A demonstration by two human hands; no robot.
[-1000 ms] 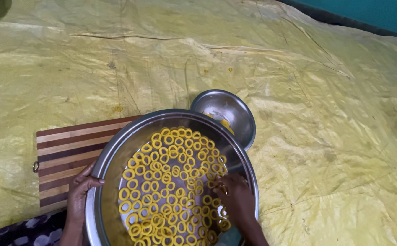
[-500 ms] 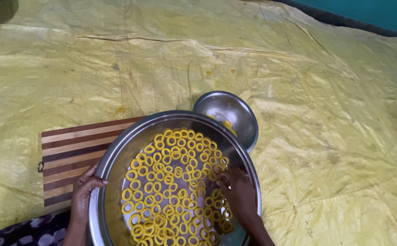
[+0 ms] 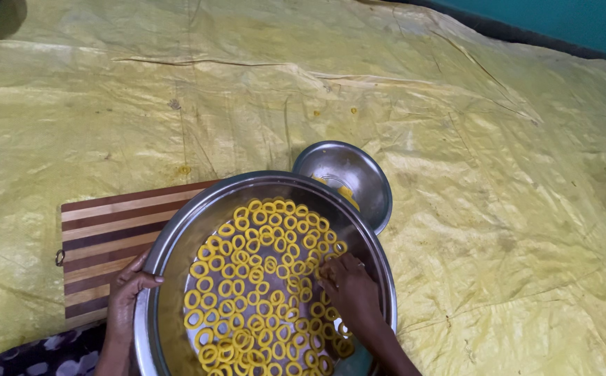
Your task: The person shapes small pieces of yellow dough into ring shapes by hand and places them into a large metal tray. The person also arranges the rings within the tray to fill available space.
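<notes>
- Shifted since the earlier view: right hand now further up and in toward the middle of the wide, round stainless-steel basin, fingertips on the yellow rings rather than down near the right rim.
- Left hand much as before, fingers curled over the basin's left rim, thumb inside the wall; probably steadying the basin so it does not slide or tip while the other hand works.
- Right hand loosely open, palm down, fingers spread and slightly bent, touching the small yellow dough rings; cannot tell whether a ring is pinched between the fingertips, hidden beneath the hand.
- Yellow rings spread across the basin floor in a single crowded layer, mostly flat, many touching, a few overlapping at the lower edge; even in size, bright yellow, soft and matte looking, open in the centre.
- Basin set partly on a striped brown-and-cream wooden cutting board, left half over it, perhaps for a firm base.
- Small round steel bowl just behind the basin's far right rim, tucked partly under it, a bit of yellow inside, within easy reach.
- All of it on a creased yellow plastic sheet covering the ground.
</notes>
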